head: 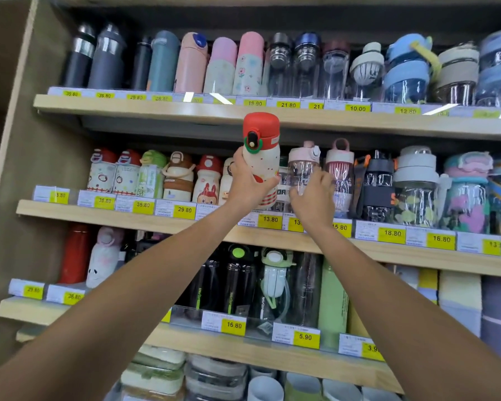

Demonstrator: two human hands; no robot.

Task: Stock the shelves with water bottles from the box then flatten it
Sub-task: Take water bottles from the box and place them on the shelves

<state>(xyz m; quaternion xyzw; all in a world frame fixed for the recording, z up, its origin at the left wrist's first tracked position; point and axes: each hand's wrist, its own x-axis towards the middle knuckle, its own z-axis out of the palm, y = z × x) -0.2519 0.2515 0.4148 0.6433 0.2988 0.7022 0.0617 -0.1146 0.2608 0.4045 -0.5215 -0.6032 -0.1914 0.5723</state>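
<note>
Our left hand wraps its fingers round the red-capped bottle while our right hand grips the clear bottle, so squeezing in on this crowded shelf could topple neighbouring bottles.

The left hand grips a red-capped bottle upright, lifted above the front edge of the middle shelf. Just beside it, the right hand curls round a clear bottle with a pink lid that stands on that shelf. Cartoon bottles line the shelf left of the hands, see-through bottles line it to their right, and yellow price tags run along its front edge.
</note>
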